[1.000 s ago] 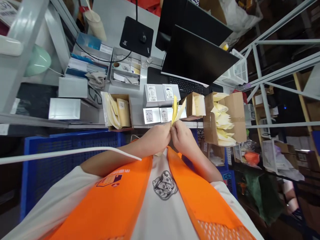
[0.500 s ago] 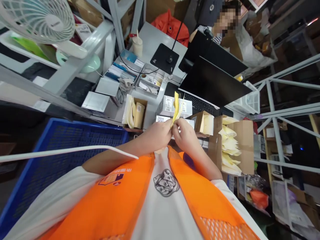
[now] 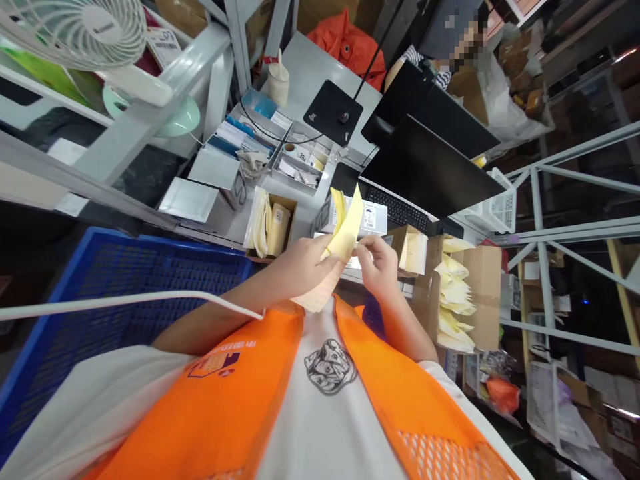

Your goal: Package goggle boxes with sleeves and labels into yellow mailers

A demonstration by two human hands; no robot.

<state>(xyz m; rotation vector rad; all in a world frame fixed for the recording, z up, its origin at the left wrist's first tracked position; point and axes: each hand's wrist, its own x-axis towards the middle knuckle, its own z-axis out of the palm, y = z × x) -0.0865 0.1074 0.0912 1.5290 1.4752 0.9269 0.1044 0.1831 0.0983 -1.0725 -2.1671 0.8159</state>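
My left hand (image 3: 305, 263) is closed on a thin stack of yellow sheets (image 3: 345, 223), held upright in front of my chest. A pale strip of paper (image 3: 320, 297) hangs below that hand. My right hand (image 3: 377, 263) pinches the near edge of one yellow sheet, which leans off to the right of the stack. Both hands are above the front edge of a grey desk (image 3: 305, 73). Just beyond the hands lie small white labelled boxes (image 3: 373, 217).
Open cartons of yellow envelopes (image 3: 270, 227) (image 3: 457, 293) stand left and right of the hands. A keyboard (image 3: 400, 207), two dark monitors (image 3: 430, 167), a desk tray (image 3: 303, 160) and a white fan (image 3: 75, 30) are behind. A blue crate (image 3: 100, 293) sits lower left. Another person (image 3: 440, 40) is behind the monitors.
The camera has tilted up, showing the fan and the other person. My right hand has drawn one yellow sheet away from the stack, and the hands have moved slightly apart.
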